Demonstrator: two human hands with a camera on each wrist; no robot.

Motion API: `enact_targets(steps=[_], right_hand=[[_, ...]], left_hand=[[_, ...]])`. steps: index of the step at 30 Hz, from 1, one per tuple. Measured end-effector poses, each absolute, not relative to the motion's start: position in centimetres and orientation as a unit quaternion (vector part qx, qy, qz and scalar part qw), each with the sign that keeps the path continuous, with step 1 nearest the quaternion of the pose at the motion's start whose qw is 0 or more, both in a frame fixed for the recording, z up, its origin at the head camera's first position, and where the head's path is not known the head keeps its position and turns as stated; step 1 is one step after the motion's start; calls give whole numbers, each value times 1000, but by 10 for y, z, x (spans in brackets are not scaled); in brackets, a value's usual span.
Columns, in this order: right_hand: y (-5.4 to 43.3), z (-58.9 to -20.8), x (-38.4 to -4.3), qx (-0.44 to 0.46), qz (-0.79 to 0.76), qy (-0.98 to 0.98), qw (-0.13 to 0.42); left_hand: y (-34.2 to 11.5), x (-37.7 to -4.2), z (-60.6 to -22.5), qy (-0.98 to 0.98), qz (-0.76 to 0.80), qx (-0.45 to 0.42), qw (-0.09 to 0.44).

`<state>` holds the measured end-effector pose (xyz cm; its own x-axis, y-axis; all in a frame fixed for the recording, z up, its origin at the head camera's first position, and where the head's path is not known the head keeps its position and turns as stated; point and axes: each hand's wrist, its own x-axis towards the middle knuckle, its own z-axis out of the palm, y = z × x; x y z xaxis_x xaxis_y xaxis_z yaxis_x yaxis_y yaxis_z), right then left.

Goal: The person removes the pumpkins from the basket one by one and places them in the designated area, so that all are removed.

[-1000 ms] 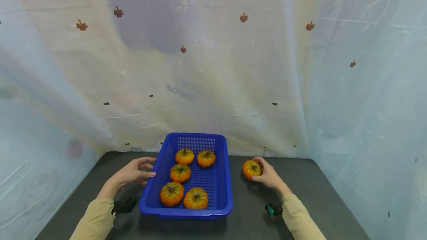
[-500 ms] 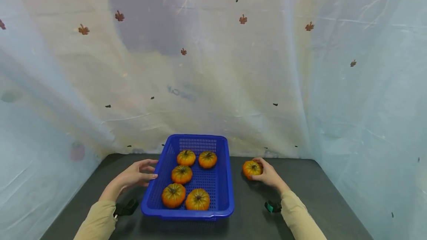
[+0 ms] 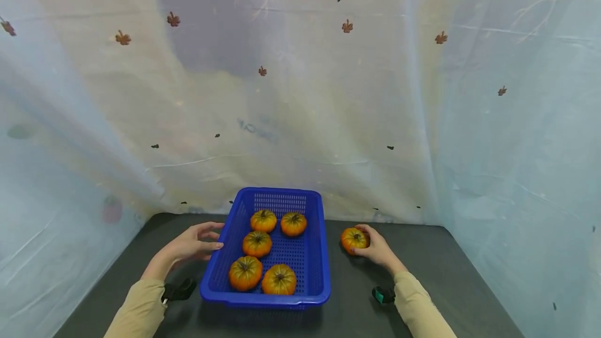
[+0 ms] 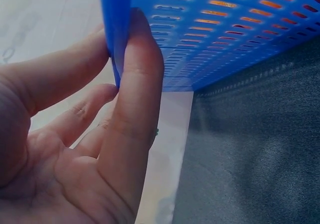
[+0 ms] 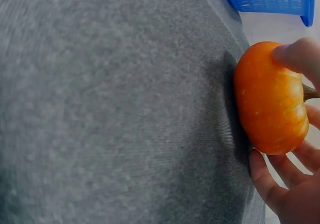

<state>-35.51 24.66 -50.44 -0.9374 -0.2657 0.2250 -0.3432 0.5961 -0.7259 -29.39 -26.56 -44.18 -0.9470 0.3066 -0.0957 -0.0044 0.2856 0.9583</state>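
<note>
Pumpkin is held by your right hand, right of the basket; your left hand pinches the basket's left rim, likely steadying it.

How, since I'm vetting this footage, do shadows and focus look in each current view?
Head view: soft shadow on the table by the blue basket; left wrist view: backdrop out of focus beyond the left hand; right wrist view: dark shadow beside the pumpkin, the table blurred at far left.

head view turned slightly left, far-left leaf showing more
</note>
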Motion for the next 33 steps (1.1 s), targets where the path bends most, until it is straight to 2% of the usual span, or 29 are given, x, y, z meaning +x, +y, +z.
enact_targets(steps=[16, 33], right_hand=[[248, -511, -348, 180, 419, -889, 36], [253, -494, -347, 173, 439, -882, 20]], left_hand=[[-264, -288, -446, 793, 588, 82, 135], [-264, -298, -441, 793, 589, 72, 136]])
